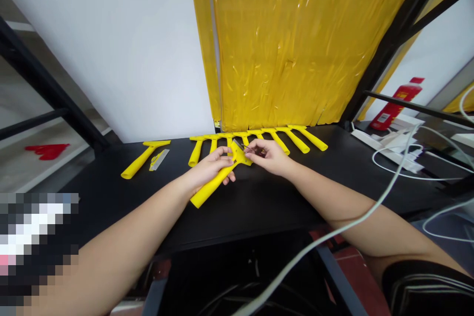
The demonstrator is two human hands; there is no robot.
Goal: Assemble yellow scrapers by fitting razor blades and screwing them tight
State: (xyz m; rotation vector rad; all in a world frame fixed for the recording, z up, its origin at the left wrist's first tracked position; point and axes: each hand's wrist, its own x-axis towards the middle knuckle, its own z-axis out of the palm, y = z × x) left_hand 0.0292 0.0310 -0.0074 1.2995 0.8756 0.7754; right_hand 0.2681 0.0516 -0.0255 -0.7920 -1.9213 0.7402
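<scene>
Over the black table, my left hand (pixel 214 168) is closed around a yellow plastic squeegee handle (pixel 211 187). Its hollow grip end points toward me at lower left, and its wide head tilts up to the right. My right hand (pixel 270 156) pinches a slim dark tool with a silvery tip (pixel 240 145), which lies against the head. The fingers partly hide that tool, so its exact kind is unclear. Behind my hands, several similar yellow handles (pixel 298 141) lie in a row. Apart on the left are another yellow handle (pixel 142 162) and a small yellow piece with a flat silvery strip (pixel 159 160).
White panel (pixel 129 49) and yellow plastic curtain (pixel 289 49) back the black table (pixel 259 207). At right stand a red bottle (pixel 398 103) and a white power strip (pixel 407 158). A white cable (pixel 333 234) crosses in front of my right forearm. Black frame posts (pixel 55 89) flank the table.
</scene>
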